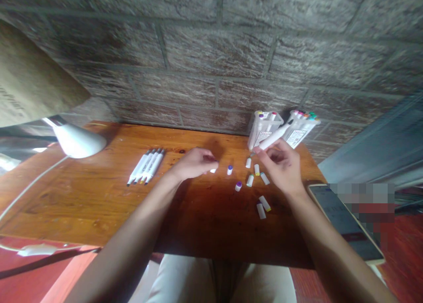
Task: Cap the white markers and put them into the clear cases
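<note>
My left hand [194,162] is closed over the middle of the wooden table, its fingertips pinching a small white marker cap [213,170]. My right hand [280,164] holds a white marker [273,137] between thumb and fingers, tilted with its upper end toward the back right. Between and below my hands several loose caps are scattered, some upright and some lying: a blue-topped cap [230,170], a purple-topped cap [238,186], a green-edged cap [250,180], and a cap lying near the front [261,211]. A row of white markers [147,166] lies side by side to the left.
Two clear plastic holders with markers stand at the back right: one holder [255,131] and another holder [297,135]. A white lamp [77,140] is at the left. A tablet-like device [343,223] lies at the right edge. A brick wall [191,51] rises behind the table [191,215].
</note>
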`<act>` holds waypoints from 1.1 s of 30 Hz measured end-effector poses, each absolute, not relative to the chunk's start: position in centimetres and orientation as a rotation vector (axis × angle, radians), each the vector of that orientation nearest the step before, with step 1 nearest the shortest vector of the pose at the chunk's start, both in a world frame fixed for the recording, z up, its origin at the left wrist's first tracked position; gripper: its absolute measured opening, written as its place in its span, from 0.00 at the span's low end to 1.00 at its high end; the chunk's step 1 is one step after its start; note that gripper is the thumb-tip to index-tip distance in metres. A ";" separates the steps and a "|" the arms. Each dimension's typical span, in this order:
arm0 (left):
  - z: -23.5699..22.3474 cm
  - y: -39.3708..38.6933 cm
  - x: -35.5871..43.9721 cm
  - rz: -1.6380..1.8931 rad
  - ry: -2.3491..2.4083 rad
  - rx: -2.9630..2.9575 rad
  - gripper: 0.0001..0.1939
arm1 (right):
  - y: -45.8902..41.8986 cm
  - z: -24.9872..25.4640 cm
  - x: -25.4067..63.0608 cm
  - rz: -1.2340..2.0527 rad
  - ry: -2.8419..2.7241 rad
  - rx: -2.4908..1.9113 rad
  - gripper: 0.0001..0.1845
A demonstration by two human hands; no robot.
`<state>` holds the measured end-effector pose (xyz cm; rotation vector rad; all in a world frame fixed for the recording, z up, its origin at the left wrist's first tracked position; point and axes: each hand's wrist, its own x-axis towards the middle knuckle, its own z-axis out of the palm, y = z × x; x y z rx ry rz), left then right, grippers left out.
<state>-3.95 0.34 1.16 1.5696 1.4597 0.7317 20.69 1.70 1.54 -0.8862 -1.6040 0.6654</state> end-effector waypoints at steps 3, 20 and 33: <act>1.5 0.2 -3.3 0.992 1.214 1.313 0.13 | 0.8 1.9 20.3 0.746 -1.542 -0.836 0.09; 1.0 0.4 -0.6 1.161 0.945 0.502 0.04 | -1.8 1.6 18.7 0.479 -1.803 -0.873 0.06; 0.6 0.2 -0.5 1.148 0.912 0.676 0.08 | -1.6 1.5 18.4 0.368 -1.950 -0.796 0.06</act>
